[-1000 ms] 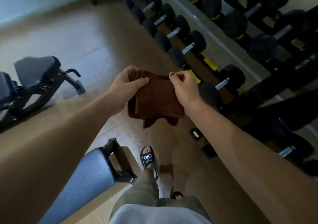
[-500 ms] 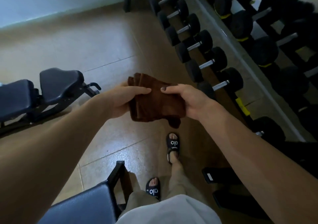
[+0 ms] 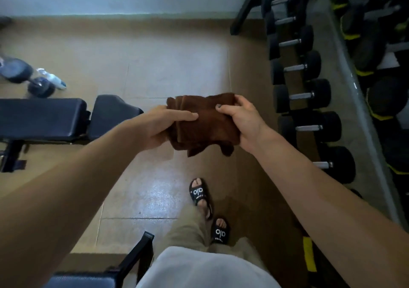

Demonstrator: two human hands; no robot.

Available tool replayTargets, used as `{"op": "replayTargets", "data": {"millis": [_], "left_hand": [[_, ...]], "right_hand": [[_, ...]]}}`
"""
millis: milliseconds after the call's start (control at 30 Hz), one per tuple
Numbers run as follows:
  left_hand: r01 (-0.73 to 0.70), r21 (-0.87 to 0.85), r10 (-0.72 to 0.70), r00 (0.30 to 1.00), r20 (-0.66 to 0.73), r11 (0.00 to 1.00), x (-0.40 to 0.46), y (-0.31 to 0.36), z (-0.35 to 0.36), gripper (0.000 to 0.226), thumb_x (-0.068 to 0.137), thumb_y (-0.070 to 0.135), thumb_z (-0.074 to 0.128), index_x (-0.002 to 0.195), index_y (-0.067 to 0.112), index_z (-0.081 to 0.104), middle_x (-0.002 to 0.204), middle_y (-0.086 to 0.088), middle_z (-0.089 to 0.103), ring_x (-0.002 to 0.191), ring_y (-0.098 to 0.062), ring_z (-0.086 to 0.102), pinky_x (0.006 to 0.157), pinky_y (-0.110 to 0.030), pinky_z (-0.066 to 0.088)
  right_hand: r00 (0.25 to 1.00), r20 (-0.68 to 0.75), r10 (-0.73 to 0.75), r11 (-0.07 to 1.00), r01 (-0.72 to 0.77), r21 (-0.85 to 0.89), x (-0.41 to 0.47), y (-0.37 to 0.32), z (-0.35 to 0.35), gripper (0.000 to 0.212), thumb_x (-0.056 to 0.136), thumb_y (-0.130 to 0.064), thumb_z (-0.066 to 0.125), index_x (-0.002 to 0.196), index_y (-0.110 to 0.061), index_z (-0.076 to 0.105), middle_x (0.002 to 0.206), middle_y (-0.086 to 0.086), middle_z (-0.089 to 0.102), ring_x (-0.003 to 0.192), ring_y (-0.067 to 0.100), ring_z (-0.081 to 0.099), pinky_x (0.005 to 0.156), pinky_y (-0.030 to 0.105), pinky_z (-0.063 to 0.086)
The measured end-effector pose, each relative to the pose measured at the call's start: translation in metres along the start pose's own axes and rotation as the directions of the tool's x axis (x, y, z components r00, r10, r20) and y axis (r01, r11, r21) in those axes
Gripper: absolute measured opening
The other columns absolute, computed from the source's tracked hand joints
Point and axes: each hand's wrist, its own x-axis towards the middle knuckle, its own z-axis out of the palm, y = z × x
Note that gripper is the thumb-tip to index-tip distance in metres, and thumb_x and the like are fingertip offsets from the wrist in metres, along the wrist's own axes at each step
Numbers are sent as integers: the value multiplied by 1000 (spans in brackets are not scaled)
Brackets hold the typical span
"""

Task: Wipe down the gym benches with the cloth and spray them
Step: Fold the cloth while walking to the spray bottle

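Observation:
I hold a folded brown cloth (image 3: 205, 123) in front of me at chest height, above the floor. My left hand (image 3: 161, 126) grips its left side, thumb lying flat across the top. My right hand (image 3: 241, 119) grips its right edge, thumb on top and fingers underneath. A dark padded gym bench (image 3: 44, 117) stands at the left, a little beyond my left hand. A white spray bottle (image 3: 52, 79) lies on the floor behind that bench. The end of a second bench (image 3: 93, 279) shows at the bottom left, by my legs.
A long rack of black dumbbells (image 3: 307, 95) runs down the right side, with a mirror behind it. A loose dumbbell (image 3: 24, 77) lies on the floor at the far left near the spray bottle. My sandalled feet (image 3: 200, 192) stand on tan floor tiles.
The view has swung left: the bench at the left and the spray bottle have come into view. Both hands kept hold of the cloth, and my right hand's grip shifted on it.

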Motion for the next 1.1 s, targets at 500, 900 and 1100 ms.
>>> {"op": "replayTargets", "data": {"millis": [500, 900, 1100], "left_hand": [[-108, -107, 87, 979, -186, 988, 223, 209, -117, 22, 98, 13, 67, 111, 30, 62, 109, -3, 76, 92, -18, 77, 75, -33, 63], [-230, -226, 89, 859, -504, 946, 364, 339, -236, 17, 103, 22, 61, 117, 32, 61, 117, -1, 73, 100, -14, 74, 86, -30, 60], [-272, -330, -25, 737, -675, 904, 403, 364, -335, 42, 90, 39, 76, 128, 28, 66, 120, 1, 74, 111, -21, 70, 101, -43, 56]], "right_hand": [[968, 176, 178, 960, -132, -245, 315, -163, 123, 32, 98, -15, 68, 129, -18, 59, 120, 17, 70, 98, 35, 75, 77, 49, 64], [813, 405, 419, 841, -178, -511, 559, -280, 281, 38, 81, 10, 74, 118, 7, 66, 108, 21, 76, 94, 32, 77, 78, 38, 62], [783, 489, 385, 803, -23, -595, 631, -289, 407, 32, 84, 9, 72, 110, -7, 61, 100, 15, 72, 81, 28, 75, 69, 38, 64]]}}
